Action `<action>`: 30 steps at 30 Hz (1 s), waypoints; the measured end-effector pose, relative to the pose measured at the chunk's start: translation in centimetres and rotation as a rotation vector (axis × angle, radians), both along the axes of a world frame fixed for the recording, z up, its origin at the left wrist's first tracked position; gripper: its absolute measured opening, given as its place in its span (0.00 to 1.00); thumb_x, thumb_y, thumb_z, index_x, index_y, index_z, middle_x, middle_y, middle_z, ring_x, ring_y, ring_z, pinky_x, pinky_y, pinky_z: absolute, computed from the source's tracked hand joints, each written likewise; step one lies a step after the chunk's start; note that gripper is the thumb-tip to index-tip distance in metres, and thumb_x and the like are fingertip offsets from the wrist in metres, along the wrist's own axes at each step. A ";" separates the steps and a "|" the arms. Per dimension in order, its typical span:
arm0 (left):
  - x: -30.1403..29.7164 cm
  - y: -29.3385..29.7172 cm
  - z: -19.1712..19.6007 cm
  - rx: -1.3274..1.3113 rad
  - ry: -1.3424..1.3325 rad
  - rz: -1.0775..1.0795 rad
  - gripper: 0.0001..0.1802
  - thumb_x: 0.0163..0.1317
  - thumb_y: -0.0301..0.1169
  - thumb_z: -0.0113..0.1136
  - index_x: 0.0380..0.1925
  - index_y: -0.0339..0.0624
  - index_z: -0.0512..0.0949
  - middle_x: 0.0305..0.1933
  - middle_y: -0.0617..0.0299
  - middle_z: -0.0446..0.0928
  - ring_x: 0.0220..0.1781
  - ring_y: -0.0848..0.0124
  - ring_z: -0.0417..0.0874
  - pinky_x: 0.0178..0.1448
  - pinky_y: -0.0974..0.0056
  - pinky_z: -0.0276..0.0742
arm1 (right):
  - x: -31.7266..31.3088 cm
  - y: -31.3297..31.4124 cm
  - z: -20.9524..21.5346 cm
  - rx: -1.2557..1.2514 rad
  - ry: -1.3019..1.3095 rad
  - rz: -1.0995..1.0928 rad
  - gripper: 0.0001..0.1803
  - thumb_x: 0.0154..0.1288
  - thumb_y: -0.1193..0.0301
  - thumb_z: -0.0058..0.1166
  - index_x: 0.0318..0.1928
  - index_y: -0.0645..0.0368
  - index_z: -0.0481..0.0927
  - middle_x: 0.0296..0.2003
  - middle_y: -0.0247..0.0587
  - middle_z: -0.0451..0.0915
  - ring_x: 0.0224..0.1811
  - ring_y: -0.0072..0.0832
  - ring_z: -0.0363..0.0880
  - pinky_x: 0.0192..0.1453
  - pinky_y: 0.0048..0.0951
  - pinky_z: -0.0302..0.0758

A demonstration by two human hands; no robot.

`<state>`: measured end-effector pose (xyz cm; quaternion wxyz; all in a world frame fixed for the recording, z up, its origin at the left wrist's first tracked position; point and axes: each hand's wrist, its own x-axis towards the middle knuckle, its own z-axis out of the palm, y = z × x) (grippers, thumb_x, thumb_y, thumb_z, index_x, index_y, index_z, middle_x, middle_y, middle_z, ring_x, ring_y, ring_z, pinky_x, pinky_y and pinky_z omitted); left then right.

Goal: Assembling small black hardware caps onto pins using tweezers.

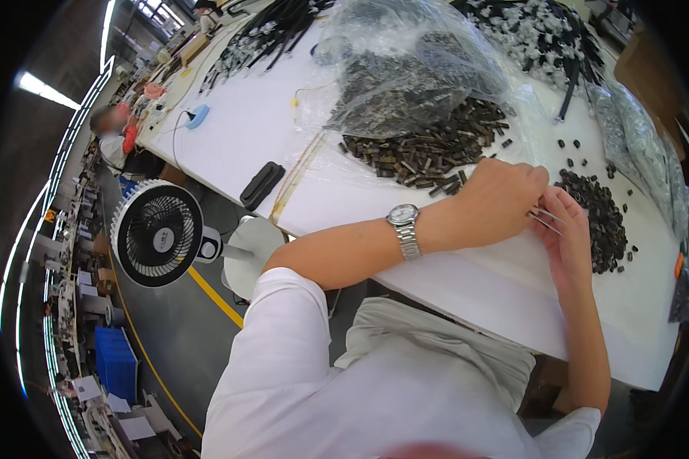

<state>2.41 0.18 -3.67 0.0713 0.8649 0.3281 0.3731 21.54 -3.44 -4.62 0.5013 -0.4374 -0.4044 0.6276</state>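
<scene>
My left hand (491, 200) is curled into a loose fist on the white table (467, 283), a silver wristwatch (404, 228) on its wrist. It lies just below a heap of small dark rectangular parts (429, 149). My right hand (565, 237) sits close beside it and holds thin metal tweezers (542, 218), their tips pointing toward my left hand. A pile of small black round pieces (601, 218) lies just right of my right hand. Whatever my left fingers pinch is hidden.
A crumpled clear plastic bag (406, 69) of dark parts lies behind the heap. Black and white cables (543, 30) cover the far table. A black case (262, 184) and a blue device (197, 116) lie at left. A white fan (157, 233) stands on the floor; another person (119, 134) sits far left.
</scene>
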 end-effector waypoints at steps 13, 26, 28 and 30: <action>0.1 -0.3 0.9 -0.139 -0.036 0.060 0.08 0.62 0.24 0.72 0.34 0.39 0.79 0.27 0.60 0.81 0.27 0.71 0.82 0.34 0.66 0.77 | 0.0 0.2 -0.5 0.084 0.108 0.065 0.13 0.78 0.71 0.63 0.52 0.71 0.85 0.49 0.45 0.88 0.52 0.28 0.89 0.66 0.32 0.85; -2.6 1.9 2.7 -1.144 -0.368 -0.348 0.07 0.69 0.30 0.71 0.40 0.40 0.83 0.29 0.71 0.79 0.24 0.88 0.68 0.26 0.76 0.54 | 1.7 -0.2 3.3 0.211 -0.110 0.253 0.09 0.76 0.74 0.61 0.45 0.71 0.82 0.39 0.49 0.90 0.42 0.30 0.93 0.52 0.31 0.90; -2.7 2.3 1.9 -1.175 -0.346 -0.391 0.08 0.69 0.30 0.71 0.38 0.40 0.81 0.29 0.71 0.79 0.23 0.88 0.67 0.25 0.76 0.53 | 1.6 -0.6 3.4 0.168 -0.177 0.245 0.07 0.73 0.75 0.61 0.43 0.69 0.82 0.36 0.47 0.90 0.38 0.28 0.92 0.46 0.27 0.88; -2.6 2.4 1.5 -1.208 -0.324 -0.433 0.08 0.69 0.31 0.71 0.36 0.41 0.80 0.29 0.71 0.79 0.22 0.88 0.65 0.25 0.76 0.52 | 1.2 -1.0 3.5 0.194 -0.262 0.210 0.06 0.72 0.76 0.61 0.41 0.68 0.82 0.35 0.46 0.90 0.37 0.26 0.92 0.44 0.26 0.86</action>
